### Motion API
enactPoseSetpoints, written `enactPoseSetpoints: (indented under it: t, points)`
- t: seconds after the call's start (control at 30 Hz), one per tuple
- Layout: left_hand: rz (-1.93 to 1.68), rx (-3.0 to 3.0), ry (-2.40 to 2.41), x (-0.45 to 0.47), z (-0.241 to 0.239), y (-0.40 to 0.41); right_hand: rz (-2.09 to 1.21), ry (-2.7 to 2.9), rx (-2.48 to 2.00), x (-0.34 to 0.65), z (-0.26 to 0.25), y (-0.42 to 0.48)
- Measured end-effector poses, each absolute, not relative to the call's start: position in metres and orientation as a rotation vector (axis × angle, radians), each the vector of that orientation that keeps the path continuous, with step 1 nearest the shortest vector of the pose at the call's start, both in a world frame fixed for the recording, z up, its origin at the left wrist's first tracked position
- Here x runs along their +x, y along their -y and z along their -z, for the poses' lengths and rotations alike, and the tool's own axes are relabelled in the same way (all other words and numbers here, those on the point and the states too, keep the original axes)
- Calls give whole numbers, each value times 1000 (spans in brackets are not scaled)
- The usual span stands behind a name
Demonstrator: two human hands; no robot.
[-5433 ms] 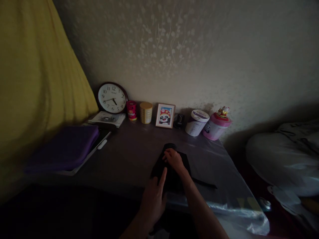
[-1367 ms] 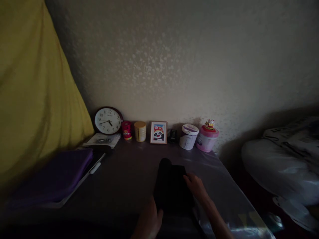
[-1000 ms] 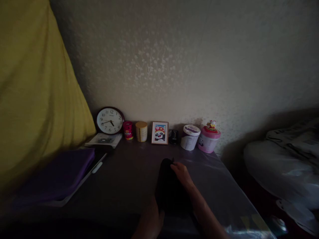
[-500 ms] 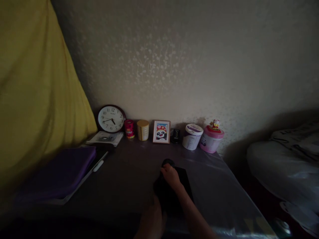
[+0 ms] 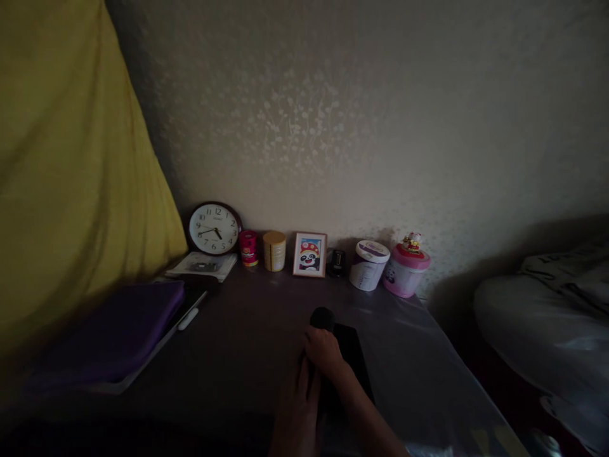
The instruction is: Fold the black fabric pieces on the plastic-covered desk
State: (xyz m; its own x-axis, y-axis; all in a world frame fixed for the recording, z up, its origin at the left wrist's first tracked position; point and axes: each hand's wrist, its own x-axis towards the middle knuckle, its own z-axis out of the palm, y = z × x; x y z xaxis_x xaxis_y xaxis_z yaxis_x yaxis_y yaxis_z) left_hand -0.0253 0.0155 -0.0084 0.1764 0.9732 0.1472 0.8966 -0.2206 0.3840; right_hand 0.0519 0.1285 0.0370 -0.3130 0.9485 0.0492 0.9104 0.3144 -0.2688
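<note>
My right hand is closed around a dark object with a rounded, knob-like head that sticks out above my fist; the room is too dim to tell its kind. Just below and to the left is my left hand, its fingers stretched forward and slightly apart, close to my right hand and the lower part of that object. Whether they touch it, I cannot tell. Under my right wrist a flat black rectangular thing lies on the table, partly covered by my hands and forearm.
Along the wall stand a round clock, a red can, a yellow tin, a framed panda picture, a white tub and a pink tub topped by a figurine. A purple folder lies left, by a yellow curtain.
My left hand has moved up to my right hand, its fingers now stretched alongside. More of the dark object's rounded head shows above my right fist.
</note>
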Motion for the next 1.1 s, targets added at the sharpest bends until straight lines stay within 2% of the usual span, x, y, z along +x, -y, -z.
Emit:
enactPoseSetpoints:
  t: [0.17, 0.33, 0.7, 0.9, 1.1]
  points:
    - [-564, 2255, -1860, -21, 30, -17, -429, 2291, -1218, 74, -40, -99]
    - [-581, 2205, -1988, -15, 27, -14, -350, 2345, -976, 91, -30, -89]
    - [-50, 1973, -1954, -16, -12, -16, -174, 2438, -1064, 94, -1, -184]
    - [-109, 1936, -1922, -16, -16, -14, -10, 2173, -1298, 92, -14, -185]
    - [-180, 1910, -1880, -17, -9, -11, -152, 2310, -1029, 81, -13, -135]
